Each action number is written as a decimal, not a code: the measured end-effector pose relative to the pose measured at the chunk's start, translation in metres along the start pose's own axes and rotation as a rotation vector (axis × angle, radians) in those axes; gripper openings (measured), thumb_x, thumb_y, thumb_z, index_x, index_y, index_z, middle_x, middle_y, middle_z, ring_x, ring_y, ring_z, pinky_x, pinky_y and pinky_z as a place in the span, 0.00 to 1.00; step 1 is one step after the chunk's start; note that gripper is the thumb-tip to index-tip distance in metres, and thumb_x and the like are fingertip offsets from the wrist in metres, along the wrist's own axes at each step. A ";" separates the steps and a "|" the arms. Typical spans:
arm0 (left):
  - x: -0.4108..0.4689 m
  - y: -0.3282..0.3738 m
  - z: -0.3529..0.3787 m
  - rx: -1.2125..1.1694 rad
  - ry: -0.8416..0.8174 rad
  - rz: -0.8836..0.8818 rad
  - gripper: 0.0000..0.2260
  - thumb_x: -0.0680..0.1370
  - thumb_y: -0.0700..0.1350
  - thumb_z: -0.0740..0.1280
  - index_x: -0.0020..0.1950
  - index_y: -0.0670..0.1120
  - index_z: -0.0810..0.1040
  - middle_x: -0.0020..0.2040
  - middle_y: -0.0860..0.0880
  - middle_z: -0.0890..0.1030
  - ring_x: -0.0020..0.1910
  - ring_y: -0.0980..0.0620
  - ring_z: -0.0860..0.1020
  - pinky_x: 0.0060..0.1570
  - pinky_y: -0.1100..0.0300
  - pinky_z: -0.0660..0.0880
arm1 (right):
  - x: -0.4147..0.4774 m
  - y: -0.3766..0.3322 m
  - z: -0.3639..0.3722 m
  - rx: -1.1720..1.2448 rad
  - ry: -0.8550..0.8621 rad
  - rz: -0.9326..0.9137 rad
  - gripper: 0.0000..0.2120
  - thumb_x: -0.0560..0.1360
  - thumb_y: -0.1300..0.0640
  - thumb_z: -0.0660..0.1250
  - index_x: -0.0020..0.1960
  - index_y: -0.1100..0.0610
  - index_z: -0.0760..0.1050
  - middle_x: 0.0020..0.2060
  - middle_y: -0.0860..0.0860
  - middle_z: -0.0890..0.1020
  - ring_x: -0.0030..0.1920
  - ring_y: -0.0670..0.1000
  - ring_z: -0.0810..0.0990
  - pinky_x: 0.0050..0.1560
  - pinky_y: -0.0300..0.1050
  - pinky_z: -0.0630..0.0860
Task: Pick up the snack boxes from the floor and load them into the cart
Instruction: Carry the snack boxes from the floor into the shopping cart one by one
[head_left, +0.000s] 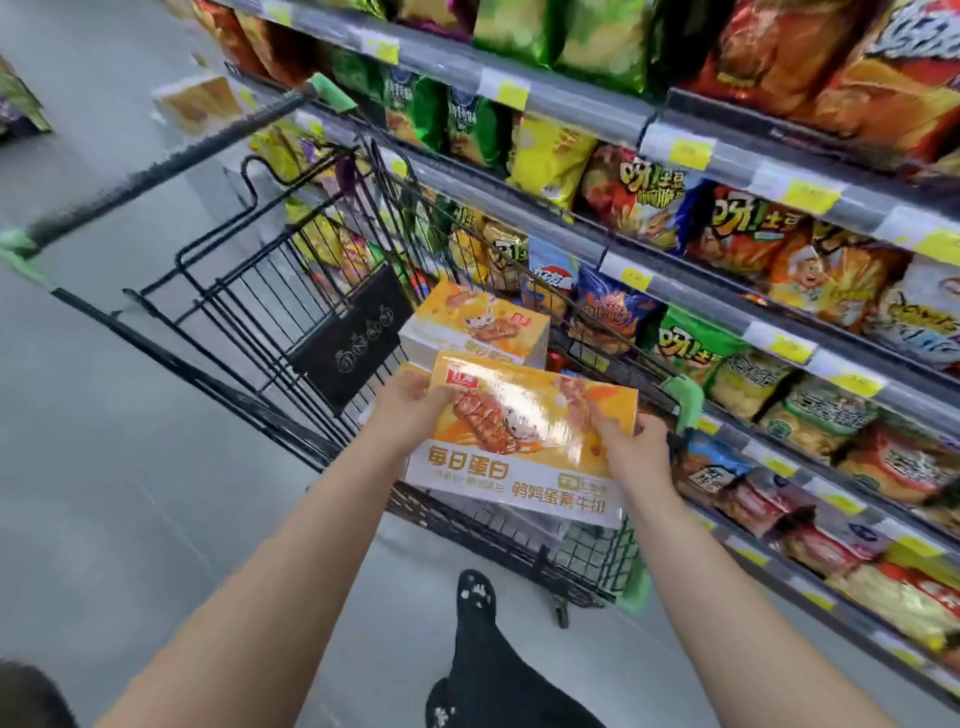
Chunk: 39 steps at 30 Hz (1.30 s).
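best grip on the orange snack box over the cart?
By its two short ends, one hand per side, as the left hand and right hand do now. The snack box is wide, flat and glossy, so opposed end grips steady it above the cart.

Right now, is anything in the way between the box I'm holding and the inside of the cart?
Nothing visible blocks it. The box is over the cart; another box already sits inside beyond it.

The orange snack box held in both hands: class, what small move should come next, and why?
Probably lower the orange snack box into the cart beside the second box. The left hand and right hand hold it above the basket, and the second box already lies inside.
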<state>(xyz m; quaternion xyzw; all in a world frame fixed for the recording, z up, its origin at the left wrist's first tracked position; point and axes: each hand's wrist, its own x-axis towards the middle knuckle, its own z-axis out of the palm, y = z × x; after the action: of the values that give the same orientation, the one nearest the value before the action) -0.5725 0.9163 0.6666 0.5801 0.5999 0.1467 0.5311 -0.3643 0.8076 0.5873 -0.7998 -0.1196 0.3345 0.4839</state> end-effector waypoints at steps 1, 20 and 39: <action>0.009 -0.003 -0.001 0.021 -0.033 -0.015 0.17 0.78 0.52 0.64 0.62 0.44 0.75 0.62 0.47 0.77 0.59 0.45 0.76 0.61 0.50 0.72 | 0.005 0.001 0.008 -0.013 -0.014 0.035 0.21 0.72 0.47 0.70 0.56 0.62 0.75 0.44 0.55 0.79 0.35 0.50 0.77 0.30 0.41 0.70; 0.204 -0.045 -0.056 0.133 -0.070 -0.311 0.22 0.77 0.47 0.65 0.70 0.43 0.71 0.67 0.42 0.75 0.63 0.43 0.75 0.63 0.50 0.72 | 0.065 -0.009 0.168 -0.169 -0.115 0.420 0.31 0.71 0.40 0.65 0.66 0.59 0.66 0.60 0.55 0.74 0.58 0.56 0.76 0.55 0.56 0.76; 0.158 0.058 -0.009 0.208 -0.697 0.177 0.09 0.81 0.48 0.61 0.58 0.51 0.77 0.50 0.56 0.76 0.47 0.55 0.77 0.44 0.57 0.72 | -0.024 -0.055 0.140 0.283 0.462 0.228 0.14 0.77 0.58 0.62 0.62 0.54 0.69 0.51 0.54 0.77 0.40 0.51 0.77 0.39 0.46 0.76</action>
<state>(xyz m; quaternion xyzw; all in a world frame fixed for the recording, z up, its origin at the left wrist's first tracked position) -0.5113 1.0709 0.6420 0.6956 0.3423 -0.0763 0.6270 -0.4658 0.9199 0.6013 -0.7875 0.1324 0.2093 0.5644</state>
